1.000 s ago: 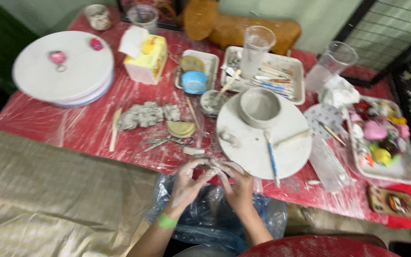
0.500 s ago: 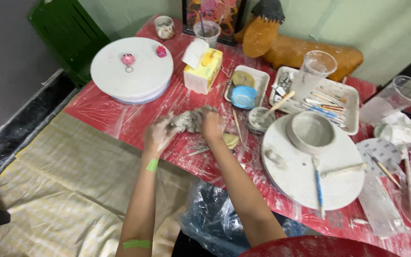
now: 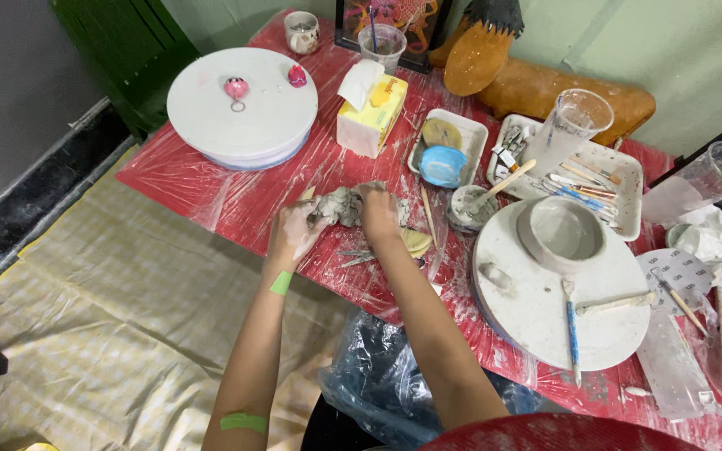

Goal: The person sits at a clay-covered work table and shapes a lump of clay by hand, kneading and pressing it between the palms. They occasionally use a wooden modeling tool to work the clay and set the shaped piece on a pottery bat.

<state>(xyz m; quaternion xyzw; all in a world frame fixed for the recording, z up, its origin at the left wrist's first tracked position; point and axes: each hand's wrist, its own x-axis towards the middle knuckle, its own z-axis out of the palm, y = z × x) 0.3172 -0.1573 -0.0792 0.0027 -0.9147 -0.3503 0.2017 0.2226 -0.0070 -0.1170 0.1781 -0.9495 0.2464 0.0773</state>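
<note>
Hands unmoved on grey clay [image 3: 346, 205] | bowl [image 3: 563, 232] seemingly empty

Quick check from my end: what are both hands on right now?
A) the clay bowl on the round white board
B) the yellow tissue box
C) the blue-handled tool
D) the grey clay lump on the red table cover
D: the left hand and right hand both press on the grey clay lump, well apart from the clay bowl.
</note>
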